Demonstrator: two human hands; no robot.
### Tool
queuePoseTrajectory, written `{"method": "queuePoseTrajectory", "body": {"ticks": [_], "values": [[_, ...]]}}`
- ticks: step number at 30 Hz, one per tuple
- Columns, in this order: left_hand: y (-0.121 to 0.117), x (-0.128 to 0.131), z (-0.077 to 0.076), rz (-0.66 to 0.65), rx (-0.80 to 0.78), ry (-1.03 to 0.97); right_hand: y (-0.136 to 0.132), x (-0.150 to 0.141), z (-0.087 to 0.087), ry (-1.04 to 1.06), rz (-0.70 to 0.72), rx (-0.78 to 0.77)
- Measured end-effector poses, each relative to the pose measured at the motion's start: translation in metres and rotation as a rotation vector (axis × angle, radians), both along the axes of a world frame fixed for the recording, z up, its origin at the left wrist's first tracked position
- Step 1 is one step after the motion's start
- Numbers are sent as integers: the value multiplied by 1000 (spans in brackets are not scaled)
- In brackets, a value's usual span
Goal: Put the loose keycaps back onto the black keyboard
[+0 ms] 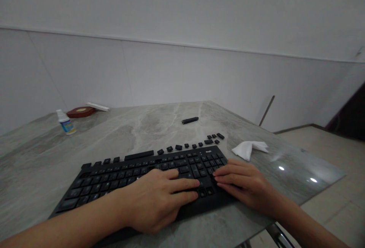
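Left grip (pixel 161 198) rests palm-down, unclenched, on the keyboard (pixel 124 174); right grip (pixel 246 183) bends inward, hold unclear.

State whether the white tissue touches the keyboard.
Apart: the head view shows a strip of bare tabletop between the keyboard and the white tissue.

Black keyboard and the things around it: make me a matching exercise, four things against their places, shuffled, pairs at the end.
Things
1. Black plastic keyboard
2. Small loose black keycaps
3. White bottle with blue-and-yellow label
4. Crumpled white cloth or tissue

Places
A. Far left of the grey marbled tabletop
B. Right of the keyboard
C. Under both hands
D. Along the keyboard's far edge

Pairs: 1-C, 2-D, 3-A, 4-B
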State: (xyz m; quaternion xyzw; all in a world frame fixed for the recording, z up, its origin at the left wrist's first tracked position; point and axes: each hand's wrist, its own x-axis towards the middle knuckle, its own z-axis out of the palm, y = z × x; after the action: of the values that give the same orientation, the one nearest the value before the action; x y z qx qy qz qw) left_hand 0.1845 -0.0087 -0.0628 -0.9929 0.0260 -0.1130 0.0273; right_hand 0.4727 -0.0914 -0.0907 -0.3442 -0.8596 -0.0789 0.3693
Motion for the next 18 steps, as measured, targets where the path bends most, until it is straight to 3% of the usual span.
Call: {"method": "queuePoseTrajectory", "body": {"ticks": [18], "values": [[0, -1, -1, -6, 7, -10, 0, -5, 4, 26, -10, -52]]}}
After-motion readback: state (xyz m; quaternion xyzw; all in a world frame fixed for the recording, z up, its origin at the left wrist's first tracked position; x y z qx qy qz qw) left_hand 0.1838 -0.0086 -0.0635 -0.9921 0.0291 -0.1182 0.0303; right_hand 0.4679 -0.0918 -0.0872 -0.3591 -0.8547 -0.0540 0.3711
